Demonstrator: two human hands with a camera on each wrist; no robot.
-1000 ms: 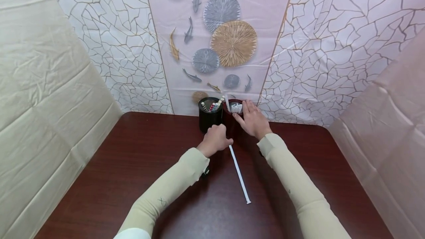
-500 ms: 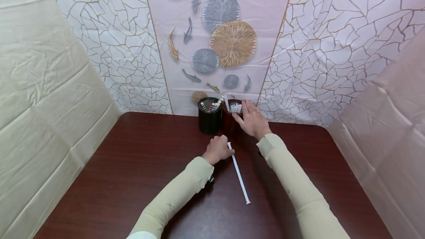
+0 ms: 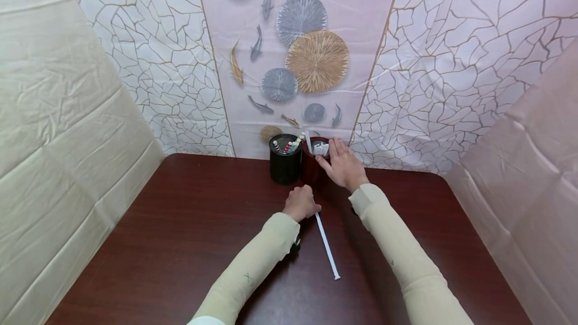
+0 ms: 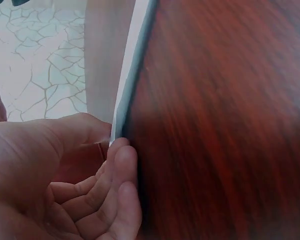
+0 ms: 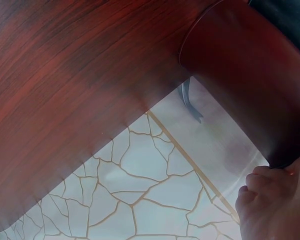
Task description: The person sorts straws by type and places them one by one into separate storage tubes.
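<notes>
My left hand point(image 3: 300, 203) pinches the far end of a long thin white straw in a wrapper point(image 3: 327, 247) between thumb and fingers, as the left wrist view shows. The wrapped straw point(image 4: 132, 70) stretches from the fingertips along the dark tabletop, its other end toward the front. My right hand point(image 3: 346, 167) rests at the right rim of a dark red cup point(image 3: 315, 177), fingers straight, thumb along the near side. Several white wrapped pieces point(image 3: 319, 148) stick up inside that cup. In the right wrist view the red cup point(image 5: 250, 75) stands upright with the fingers right at its rim.
Left of the red cup stands a black cup point(image 3: 285, 168) with several striped straws point(image 3: 289, 146) in it. Both are at the back of the reddish-brown table point(image 3: 189, 224), close to a patterned backdrop point(image 3: 180, 64). Beige cloth walls point(image 3: 67, 139) enclose the sides.
My left hand has drawn back from the black cup and shifted slightly right, now pinching the straw's far end. The straw lies nearly where it was. My right hand stays on the red cup.
</notes>
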